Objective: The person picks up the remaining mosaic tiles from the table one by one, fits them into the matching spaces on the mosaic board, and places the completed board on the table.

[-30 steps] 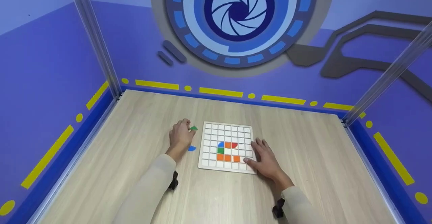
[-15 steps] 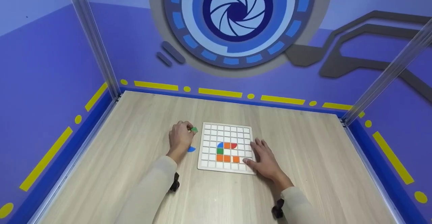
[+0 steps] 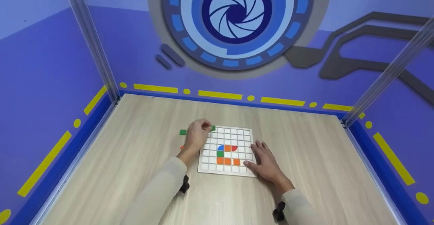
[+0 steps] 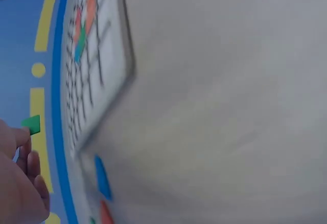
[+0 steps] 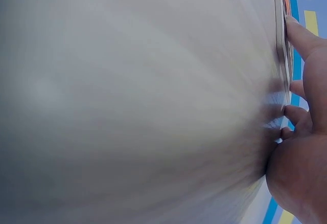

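My left hand (image 3: 197,135) pinches a small green tile (image 3: 213,128) between thumb and fingertips, over the far left corner of the white grid board (image 3: 210,166). In the left wrist view the same green tile (image 4: 32,125) stands out past the fingertips. On the board several coloured tiles form a C-like shape: a blue quarter-round (image 3: 221,148), a red quarter-round (image 3: 234,148), a green square (image 3: 220,153) and several orange squares (image 3: 220,161). My right hand (image 3: 268,160) rests at the board's right edge, thumb on the board beside the rightmost orange tile and fingers spread along the side.
Another green tile (image 3: 183,132) lies on the wooden table (image 3: 152,123) left of my left hand. An orange piece (image 3: 182,147) peeks out beside the left wrist. A blue piece (image 4: 102,178) lies near the board in the left wrist view. Blue-purple walls enclose the table.
My left hand has moved right, from the table beside the board to over its far left corner, carrying the green tile. Another green tile is now uncovered. My right hand stays put.
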Tool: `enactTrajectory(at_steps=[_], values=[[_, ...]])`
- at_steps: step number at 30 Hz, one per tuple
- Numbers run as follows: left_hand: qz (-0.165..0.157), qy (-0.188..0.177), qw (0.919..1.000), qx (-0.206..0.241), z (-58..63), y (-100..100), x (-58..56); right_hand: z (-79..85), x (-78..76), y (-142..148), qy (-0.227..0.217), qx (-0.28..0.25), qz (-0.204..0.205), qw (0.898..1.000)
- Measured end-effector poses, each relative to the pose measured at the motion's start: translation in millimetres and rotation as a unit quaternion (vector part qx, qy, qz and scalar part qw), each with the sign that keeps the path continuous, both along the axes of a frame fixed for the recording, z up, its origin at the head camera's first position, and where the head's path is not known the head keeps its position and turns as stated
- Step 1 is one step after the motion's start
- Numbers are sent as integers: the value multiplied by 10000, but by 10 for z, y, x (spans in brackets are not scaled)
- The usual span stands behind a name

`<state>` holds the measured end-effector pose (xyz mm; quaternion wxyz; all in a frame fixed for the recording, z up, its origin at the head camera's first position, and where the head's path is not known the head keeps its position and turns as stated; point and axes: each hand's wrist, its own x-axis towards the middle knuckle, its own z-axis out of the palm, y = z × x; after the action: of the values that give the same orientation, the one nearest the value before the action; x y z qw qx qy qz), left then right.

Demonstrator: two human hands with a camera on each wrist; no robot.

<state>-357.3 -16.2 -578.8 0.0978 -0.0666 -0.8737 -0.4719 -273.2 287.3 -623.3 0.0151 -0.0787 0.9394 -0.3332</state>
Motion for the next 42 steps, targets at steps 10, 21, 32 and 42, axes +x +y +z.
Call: enactTrajectory(at_steps=[10,21,32,42], values=[[-1142,-603,9894,-663,27,669,36,14,-1,9,-118,51,-29,9999],[-1151,-694,9838,-1183,-172,797,8,3,22,5,28,176,-23,9998],[-1150,-495,9773,-1709,-167,769,31,21,3,5,-3,181,9,9998],[-1269,-637,9798,-1409,-180,743,67,2,-4,18,21,73,-4,10000]])
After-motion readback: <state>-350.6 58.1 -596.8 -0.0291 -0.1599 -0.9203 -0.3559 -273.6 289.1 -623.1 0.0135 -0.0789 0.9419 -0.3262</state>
